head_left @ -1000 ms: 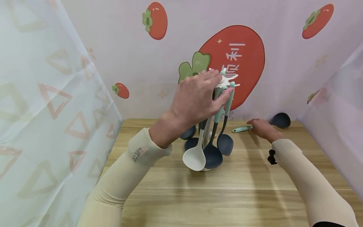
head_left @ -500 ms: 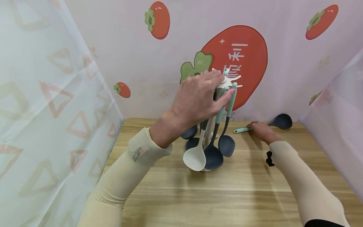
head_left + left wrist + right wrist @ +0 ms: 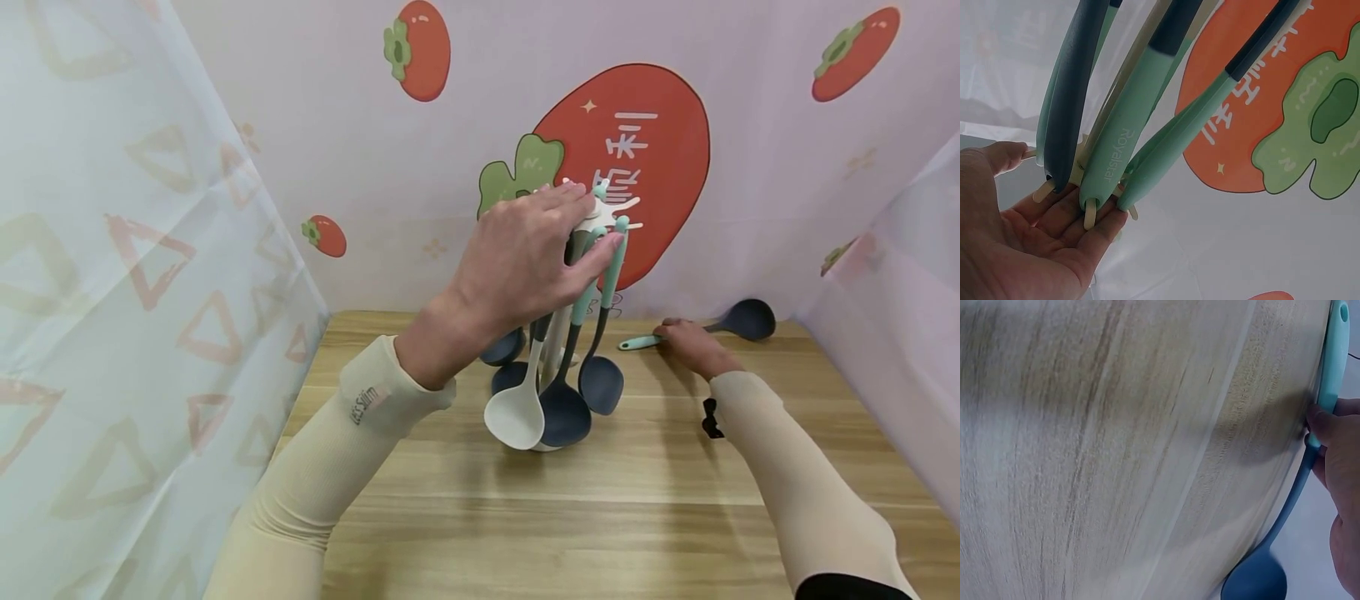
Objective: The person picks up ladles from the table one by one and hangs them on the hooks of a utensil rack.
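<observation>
In the head view my left hand (image 3: 517, 258) lies over the top of a white utensil rack (image 3: 600, 215), fingers extended and touching it. The left wrist view shows the thumb and fingers (image 3: 1054, 219) spread around the rack's hooks. Mint-green and dark blue handles (image 3: 1116, 125) hang beside the fingertips. Below dangle a white ladle (image 3: 516, 417) and several dark blue utensils, among them a spatula-like one (image 3: 602, 385). At the back right, my right hand (image 3: 697, 346) pinches the mint handle of a dark blue ladle (image 3: 750, 320); its thumb and handle (image 3: 1333, 362) show in the right wrist view.
The rack stands on a wood-grain table (image 3: 480, 533). A pale curtain (image 3: 360, 150) printed with red fruit hangs behind the table's back edge, near the ladle. Patterned cloth (image 3: 135, 333) closes off the left side, and more cloth (image 3: 900, 292) the right.
The head view has shifted slightly. My right hand stays on the ladle's handle and my left hand stays on the rack top; the ladle has barely moved.
</observation>
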`<state>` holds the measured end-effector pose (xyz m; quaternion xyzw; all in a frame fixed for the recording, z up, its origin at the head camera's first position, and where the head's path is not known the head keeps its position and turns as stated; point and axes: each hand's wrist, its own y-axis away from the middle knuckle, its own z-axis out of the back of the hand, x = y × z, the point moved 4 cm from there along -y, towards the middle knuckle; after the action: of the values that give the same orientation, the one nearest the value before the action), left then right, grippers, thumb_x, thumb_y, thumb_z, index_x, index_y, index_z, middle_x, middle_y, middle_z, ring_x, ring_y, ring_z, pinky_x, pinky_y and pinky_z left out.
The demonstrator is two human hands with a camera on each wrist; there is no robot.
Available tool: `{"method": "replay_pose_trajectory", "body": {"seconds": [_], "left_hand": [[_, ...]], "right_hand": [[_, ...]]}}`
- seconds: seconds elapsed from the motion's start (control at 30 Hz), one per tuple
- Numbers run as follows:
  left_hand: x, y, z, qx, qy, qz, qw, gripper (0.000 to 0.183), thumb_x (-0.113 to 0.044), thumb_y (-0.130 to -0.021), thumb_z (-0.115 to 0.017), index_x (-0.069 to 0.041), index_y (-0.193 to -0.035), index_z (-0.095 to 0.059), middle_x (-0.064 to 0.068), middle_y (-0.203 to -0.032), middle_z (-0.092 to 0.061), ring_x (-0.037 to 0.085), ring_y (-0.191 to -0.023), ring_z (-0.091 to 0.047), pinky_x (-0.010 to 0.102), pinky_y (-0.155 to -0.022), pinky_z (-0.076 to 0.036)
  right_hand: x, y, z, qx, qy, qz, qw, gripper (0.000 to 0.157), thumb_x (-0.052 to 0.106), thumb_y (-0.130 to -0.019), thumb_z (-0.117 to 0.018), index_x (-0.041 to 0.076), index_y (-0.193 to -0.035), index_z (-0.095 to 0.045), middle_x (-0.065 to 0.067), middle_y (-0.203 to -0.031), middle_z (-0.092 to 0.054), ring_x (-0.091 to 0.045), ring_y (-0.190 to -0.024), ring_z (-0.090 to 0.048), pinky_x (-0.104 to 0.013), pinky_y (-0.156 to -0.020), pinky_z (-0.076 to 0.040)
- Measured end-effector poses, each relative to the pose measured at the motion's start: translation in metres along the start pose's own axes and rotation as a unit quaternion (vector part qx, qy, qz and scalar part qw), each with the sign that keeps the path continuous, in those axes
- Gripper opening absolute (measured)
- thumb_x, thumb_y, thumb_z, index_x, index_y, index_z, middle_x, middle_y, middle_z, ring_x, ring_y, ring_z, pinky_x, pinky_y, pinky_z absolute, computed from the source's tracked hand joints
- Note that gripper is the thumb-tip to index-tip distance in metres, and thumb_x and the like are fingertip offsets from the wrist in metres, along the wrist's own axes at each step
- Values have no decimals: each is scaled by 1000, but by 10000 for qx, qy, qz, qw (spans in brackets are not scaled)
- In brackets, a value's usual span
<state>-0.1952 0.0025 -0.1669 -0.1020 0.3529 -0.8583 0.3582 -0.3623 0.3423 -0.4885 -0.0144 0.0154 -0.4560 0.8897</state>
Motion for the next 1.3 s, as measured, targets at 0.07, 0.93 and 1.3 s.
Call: {"method": "replay_pose_trajectory", "body": {"seconds": [0.07,0.93,1.3], "left_hand": [[0,0,0,26,4,-2,10000,33,-40,-94,-57,-11,-102,-71,7,-121,-68,19,-112,-65,29,-78,-55],[2,0,-1,18,91,-72,9999,38,-39,-94,-57,-9,-113,-71,8,-122,-68,20,-118,-62,33,-93,-53],[5,0,0,-59,290,-185,9994,41,-38,-94,-60,-8,-118,-70,8,-124,-67,20,-120,-61,33,-98,-50]], "right_hand": [[0,0,-1,26,46,44,10000,14,-6,-85,-68,-2,-98,-70,-14,-89,-64,-31,-79,-63,-50,-73,-54],[4,18,27,-595,416,315,9969,29,-15,-89,-55,-10,-118,-57,-27,-112,-59,-42,-102,-59,-51,-82,-54],[11,15,52,-1712,-242,185,9848,21,-7,-90,-61,-10,-110,-58,-24,-95,-61,-36,-80,-63,-50,-66,-56]]}}
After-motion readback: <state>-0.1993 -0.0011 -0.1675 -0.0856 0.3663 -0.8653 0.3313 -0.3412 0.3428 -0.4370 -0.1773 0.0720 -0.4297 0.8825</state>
